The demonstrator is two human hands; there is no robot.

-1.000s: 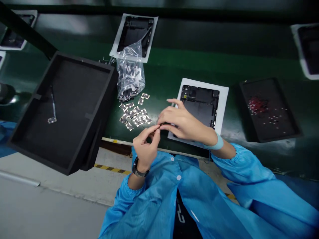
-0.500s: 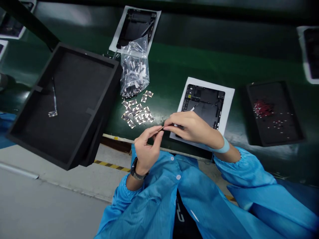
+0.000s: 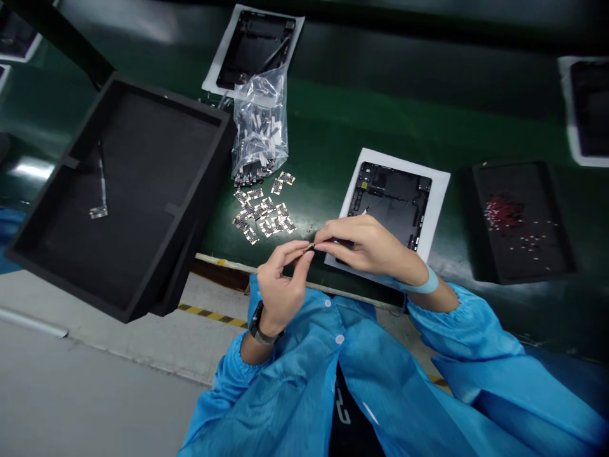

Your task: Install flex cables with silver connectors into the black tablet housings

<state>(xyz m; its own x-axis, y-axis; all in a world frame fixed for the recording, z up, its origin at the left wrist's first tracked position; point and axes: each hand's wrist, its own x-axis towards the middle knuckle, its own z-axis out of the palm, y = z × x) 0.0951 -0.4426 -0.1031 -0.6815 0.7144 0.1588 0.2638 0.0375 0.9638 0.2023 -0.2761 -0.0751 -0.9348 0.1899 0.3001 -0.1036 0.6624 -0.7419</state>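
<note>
Between the fingertips of both hands is a small dark circuit board (image 3: 309, 247), mostly hidden by the fingers. My left hand (image 3: 283, 279) pinches it with thumb and index finger. From the other side, my right hand (image 3: 368, 247) closes its fingertips on it. A thin pale tip (image 3: 366, 211) shows just above the right hand; what it belongs to is hidden. Under the right hand lies an open tablet housing (image 3: 392, 197) on a white sheet (image 3: 435, 197). Left of the hands, several small circuit boards (image 3: 266, 206) lie loose on the green bench (image 3: 323, 127).
A clear plastic bag (image 3: 261, 127) of parts lies behind the loose boards, overlapping another tablet housing (image 3: 254, 47). A large black tray (image 3: 143, 146) at left holds a board with a ribbon cable (image 3: 102, 184). At right, a black tray (image 3: 533, 190) contains tiny red and silver pieces (image 3: 504, 212).
The view has shifted slightly. Both hands stay nearly in place, and the small circuit board between their fingertips has turned a little.
</note>
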